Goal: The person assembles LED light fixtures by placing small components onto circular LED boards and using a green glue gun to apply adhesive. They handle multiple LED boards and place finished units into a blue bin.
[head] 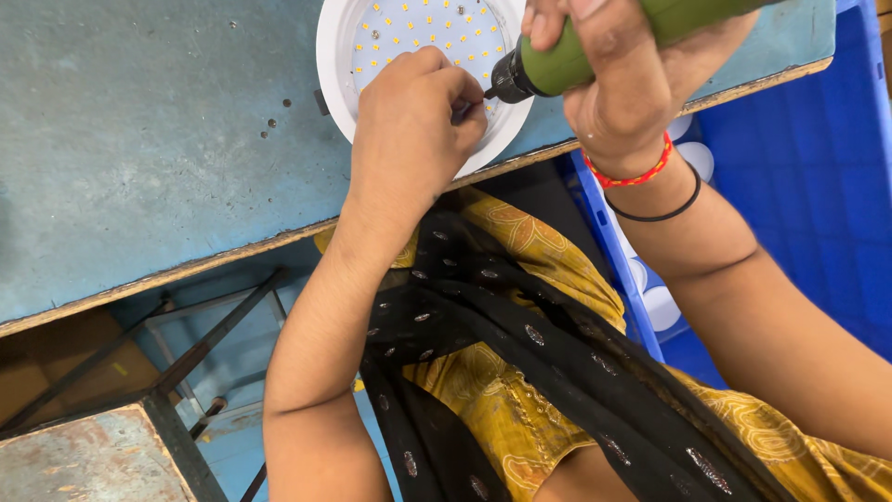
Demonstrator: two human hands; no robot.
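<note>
A round white lamp housing (336, 65) with a board of several small yellow LEDs lies on the blue-grey table (139, 158) near its front edge. My left hand (413, 121) rests on the housing's near rim, fingers curled at the tip of the tool. My right hand (623, 70) grips a green electric screwdriver (557, 65), whose black nose points left and down at the housing's rim beside my left fingers. Whatever the left fingers pinch is hidden.
Several small screws (271, 121) lie loose on the table left of the housing. A blue plastic crate (799, 186) with white round parts (697, 158) stands at the right. A metal stool frame (177, 372) is below the table edge at lower left.
</note>
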